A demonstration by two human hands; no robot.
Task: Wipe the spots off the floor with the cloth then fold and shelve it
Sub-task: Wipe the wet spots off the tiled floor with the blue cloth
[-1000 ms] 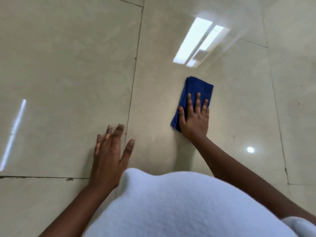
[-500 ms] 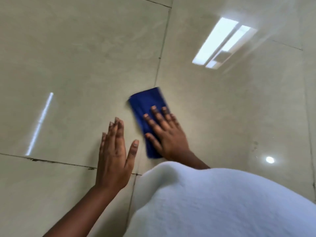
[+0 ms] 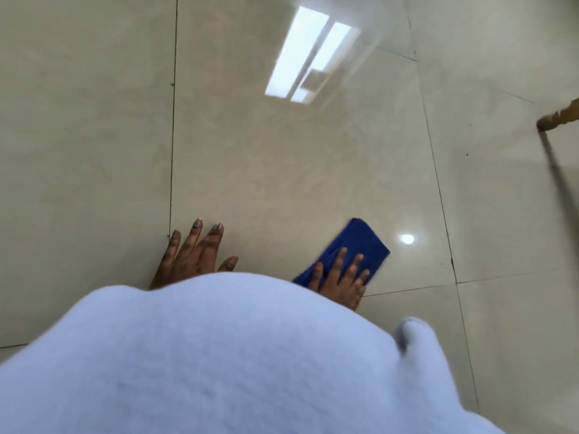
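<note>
A folded blue cloth [image 3: 360, 242] lies flat on the glossy beige tiled floor [image 3: 282, 170]. My right hand [image 3: 343, 278] presses on its near end, fingers spread over the fabric. My left hand [image 3: 194, 255] rests flat on the tile to the left of the cloth, fingers apart and holding nothing. My white shirt [image 3: 235, 355] hides both wrists and the cloth's near edge. A few small dark specks [image 3: 467, 154] show on the tile to the far right.
A wooden furniture leg [image 3: 560, 115] stands at the right edge with its dark reflection below. Dark grout lines [image 3: 172, 136] cross the floor. Ceiling light reflections [image 3: 308, 56] glare on the tiles ahead.
My right hand has swept the cloth from beside my left hand out to the right. My left hand stays planted on the floor. The view has swung, and the furniture leg has appeared.
</note>
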